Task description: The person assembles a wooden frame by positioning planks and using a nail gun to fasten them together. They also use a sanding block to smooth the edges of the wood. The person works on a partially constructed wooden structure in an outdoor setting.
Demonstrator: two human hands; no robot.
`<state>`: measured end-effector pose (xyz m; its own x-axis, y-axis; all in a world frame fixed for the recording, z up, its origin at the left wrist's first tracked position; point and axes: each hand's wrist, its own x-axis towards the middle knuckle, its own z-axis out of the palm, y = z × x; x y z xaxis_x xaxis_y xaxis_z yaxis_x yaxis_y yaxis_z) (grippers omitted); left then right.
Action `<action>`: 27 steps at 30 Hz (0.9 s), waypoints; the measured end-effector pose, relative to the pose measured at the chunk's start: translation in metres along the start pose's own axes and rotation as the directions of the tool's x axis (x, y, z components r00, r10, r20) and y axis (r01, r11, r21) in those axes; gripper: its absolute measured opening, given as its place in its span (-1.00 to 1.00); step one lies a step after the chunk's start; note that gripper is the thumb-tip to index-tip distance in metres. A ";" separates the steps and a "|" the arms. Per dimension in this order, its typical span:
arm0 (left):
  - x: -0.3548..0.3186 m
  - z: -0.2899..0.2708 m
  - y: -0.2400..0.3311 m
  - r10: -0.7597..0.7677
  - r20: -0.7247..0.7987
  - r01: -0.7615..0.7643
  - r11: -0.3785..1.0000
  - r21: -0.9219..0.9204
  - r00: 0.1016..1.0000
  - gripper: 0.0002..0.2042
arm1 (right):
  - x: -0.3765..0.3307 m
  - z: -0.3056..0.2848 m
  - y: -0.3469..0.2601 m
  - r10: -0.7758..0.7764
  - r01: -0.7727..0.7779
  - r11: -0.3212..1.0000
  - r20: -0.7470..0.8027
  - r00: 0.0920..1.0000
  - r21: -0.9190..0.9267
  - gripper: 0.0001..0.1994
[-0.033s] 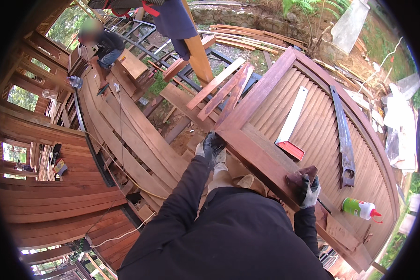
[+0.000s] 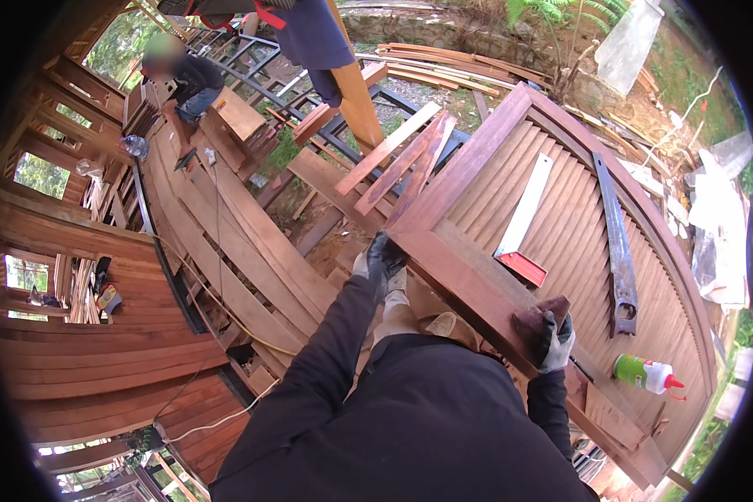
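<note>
A louvred wooden panel (image 2: 467,272) with a thick reddish-brown frame lies in front of me to the right. My left hand (image 2: 382,258), in a dark and grey glove, is closed round the frame's near left corner. My right hand (image 2: 554,343), gloved too, grips a small dark wooden block (image 2: 534,320) that rests against the frame's near rail. On the slats lie a try square (image 2: 525,217) with a red handle, a hand saw (image 2: 615,251) and a green-and-white glue bottle (image 2: 642,373) with a red cap. The fingertips of both hands are partly hidden.
Long planks (image 2: 226,226) run along the left side, with a cable across them. Short boards (image 2: 397,159) lean beyond the panel's left corner. A co-worker (image 2: 194,84) crouches at the far left beside a wooden box (image 2: 239,114). A post (image 2: 357,109) stands at the back.
</note>
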<state>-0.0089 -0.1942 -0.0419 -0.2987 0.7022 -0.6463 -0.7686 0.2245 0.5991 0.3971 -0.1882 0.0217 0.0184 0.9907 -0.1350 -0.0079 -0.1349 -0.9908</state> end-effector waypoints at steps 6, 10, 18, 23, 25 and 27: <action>0.024 0.011 -0.003 0.113 -0.013 -0.101 0.931 0.350 0.994 -0.57 | 0.002 -0.004 0.006 -0.011 0.010 0.998 0.015 1.000 0.061 -0.79; 0.023 -0.053 -0.004 0.061 0.064 -0.077 0.956 0.282 0.996 -0.72 | 0.002 -0.008 0.007 0.004 -0.007 0.995 0.029 1.000 0.102 -0.80; -0.024 0.013 0.002 0.810 0.311 -0.614 0.074 0.786 0.496 -0.63 | 0.006 -0.010 -0.005 0.033 -0.032 0.999 -0.040 0.999 0.033 -0.73; -0.018 0.095 0.011 0.608 0.606 -0.557 -0.301 0.774 0.514 -0.47 | 0.028 -0.008 -0.006 0.079 -0.067 0.989 -0.083 0.993 0.134 -0.71; 0.000 0.100 -0.002 0.539 0.623 -0.454 -0.427 0.782 0.567 -0.41 | 0.041 -0.013 0.011 0.005 0.003 0.998 -0.116 0.993 0.070 -0.74; 0.002 0.109 -0.010 0.467 0.616 -0.342 -0.545 0.766 0.635 -0.36 | 0.054 -0.004 0.009 -0.007 0.011 0.997 -0.050 0.999 0.082 -0.77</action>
<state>0.0594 -0.1211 0.0025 -0.2002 0.9666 0.1602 0.9541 0.1551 0.2561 0.4016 -0.1357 0.0057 0.0688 0.9894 -0.1279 -0.0891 -0.1216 -0.9886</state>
